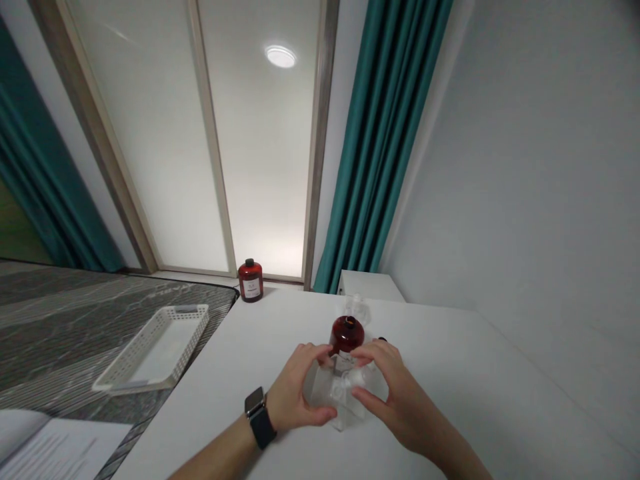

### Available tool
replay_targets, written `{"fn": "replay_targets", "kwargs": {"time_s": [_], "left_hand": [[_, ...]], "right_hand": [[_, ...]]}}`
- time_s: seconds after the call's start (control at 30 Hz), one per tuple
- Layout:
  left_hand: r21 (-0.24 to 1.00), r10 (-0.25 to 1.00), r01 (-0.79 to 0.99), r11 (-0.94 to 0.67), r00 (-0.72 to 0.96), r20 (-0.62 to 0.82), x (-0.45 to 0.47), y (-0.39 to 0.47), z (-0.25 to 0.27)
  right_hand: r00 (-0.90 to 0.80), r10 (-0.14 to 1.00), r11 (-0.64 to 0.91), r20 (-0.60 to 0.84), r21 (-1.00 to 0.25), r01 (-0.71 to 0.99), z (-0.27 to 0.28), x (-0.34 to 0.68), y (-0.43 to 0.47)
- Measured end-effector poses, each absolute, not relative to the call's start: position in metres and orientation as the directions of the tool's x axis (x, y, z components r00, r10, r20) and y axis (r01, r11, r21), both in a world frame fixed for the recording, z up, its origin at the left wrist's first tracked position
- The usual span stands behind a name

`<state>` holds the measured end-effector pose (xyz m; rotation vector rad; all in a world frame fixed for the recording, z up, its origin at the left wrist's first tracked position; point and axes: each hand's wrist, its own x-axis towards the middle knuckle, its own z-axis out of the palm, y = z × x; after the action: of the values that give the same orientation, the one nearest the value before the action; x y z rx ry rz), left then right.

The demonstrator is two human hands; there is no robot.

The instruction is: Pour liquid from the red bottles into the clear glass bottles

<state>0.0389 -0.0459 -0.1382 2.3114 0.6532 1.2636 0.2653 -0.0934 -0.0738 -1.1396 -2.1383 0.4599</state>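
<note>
A clear plastic box or wrapper (pixel 344 393), with something whitish in it, is on the white table between my hands. My left hand (pixel 296 390) curves around its left side, thumb at the near edge and fingers at the far edge. On the other side my right hand (pixel 400 400) has its thumb and fingers bent around the right part; exact contact is hard to see. Just beyond stands a dark red bottle (pixel 347 335) with an uncapped-looking neck. A small black piece (pixel 383 339) shows partly behind my right hand. Behind the bottle lies more clear plastic (pixel 358 308).
A labelled red bottle with a black cap (pixel 251 281) stands at the table's far left corner. Left of the white table (pixel 225 373), a white perforated basket (pixel 113 380) and an open booklet (pixel 65 447) lie on a grey patterned surface. A white cabinet (pixel 373 287) stands behind.
</note>
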Motion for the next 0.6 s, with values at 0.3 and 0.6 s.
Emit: {"fn": "replay_targets", "kwargs": {"time_s": [0.3, 0.6], "left_hand": [[0.621, 0.642, 0.324, -0.714, 0.658, 0.395, 0.037, -0.044, -0.137], [0.706, 0.702, 0.437, -0.557, 0.702, 0.119, 0.048, -0.046, -0.138]], "right_hand": [[-0.326, 0.876, 0.483, 0.356, -0.667, 0.568, -0.092, 0.254, -0.091], [-0.103, 0.942, 0.33, 0.32, -0.819, 0.47, -0.128, 0.249, -0.101]]}}
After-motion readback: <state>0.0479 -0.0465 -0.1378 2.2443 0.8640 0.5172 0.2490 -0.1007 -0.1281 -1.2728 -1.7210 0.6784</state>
